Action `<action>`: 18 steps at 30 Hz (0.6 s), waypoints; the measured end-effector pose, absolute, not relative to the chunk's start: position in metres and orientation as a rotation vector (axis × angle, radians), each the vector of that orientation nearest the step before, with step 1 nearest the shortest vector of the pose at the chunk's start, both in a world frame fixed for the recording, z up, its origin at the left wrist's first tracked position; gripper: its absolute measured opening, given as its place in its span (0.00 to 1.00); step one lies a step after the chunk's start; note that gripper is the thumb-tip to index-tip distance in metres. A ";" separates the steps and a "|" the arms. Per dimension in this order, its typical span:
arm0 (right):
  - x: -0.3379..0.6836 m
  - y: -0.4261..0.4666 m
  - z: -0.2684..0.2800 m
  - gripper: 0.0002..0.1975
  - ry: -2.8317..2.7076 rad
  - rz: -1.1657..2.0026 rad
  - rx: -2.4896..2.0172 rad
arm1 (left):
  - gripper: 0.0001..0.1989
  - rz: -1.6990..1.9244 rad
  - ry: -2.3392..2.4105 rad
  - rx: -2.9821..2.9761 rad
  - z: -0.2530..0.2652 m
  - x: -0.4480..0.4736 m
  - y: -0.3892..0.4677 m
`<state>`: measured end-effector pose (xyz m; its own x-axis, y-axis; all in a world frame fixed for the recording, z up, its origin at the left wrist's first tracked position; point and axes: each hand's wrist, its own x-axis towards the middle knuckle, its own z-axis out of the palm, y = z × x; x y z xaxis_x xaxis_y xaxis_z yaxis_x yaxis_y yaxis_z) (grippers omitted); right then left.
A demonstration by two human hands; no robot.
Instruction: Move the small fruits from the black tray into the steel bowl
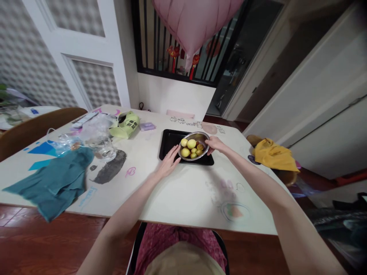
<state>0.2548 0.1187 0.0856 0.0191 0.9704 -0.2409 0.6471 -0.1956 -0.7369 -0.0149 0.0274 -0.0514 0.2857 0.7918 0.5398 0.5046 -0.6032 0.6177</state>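
Note:
A shiny metal bowl [201, 136] tilts toward me above a black rectangular tray [169, 138]. Several round yellow fruits [191, 144] lie inside it, some large and pale like lemons, others smaller and greener or browner; their exact kind is unclear. My right hand [214, 144] grips the bowl's right rim, thumb on the edge and fingers underneath. On the other side my left hand [169, 163] has its fingers stretched out flat by the left rim, close to the tray's edge. Whether its fingertips touch the bowl I cannot tell.
Left on the drawn-on white table [177, 198] lie a teal cloth [57, 179], clear plastic bags [99, 133], a green paper container [127, 125] and a small purple packet [147, 126]. A yellow cloth [273, 154] hangs over a chair at right. A pink balloon [197, 23] hangs ahead.

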 end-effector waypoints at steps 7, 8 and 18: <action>0.235 0.138 0.098 0.07 -1.948 0.846 -1.999 | 0.30 1.004 1.223 2.447 -0.056 -0.016 0.032; 0.233 0.139 0.100 0.08 -1.988 0.814 -2.017 | 0.29 0.976 1.235 2.469 -0.057 -0.015 0.032; 0.209 0.146 0.127 0.11 -2.292 0.344 -2.128 | 0.28 0.954 1.282 2.534 -0.067 -0.014 0.036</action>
<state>0.2087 0.1463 0.1274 -0.0850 0.9849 -0.1511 0.9859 0.0612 -0.1559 -0.0144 0.0361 -0.0673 0.4340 0.7662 0.4739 0.6736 -0.6253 0.3939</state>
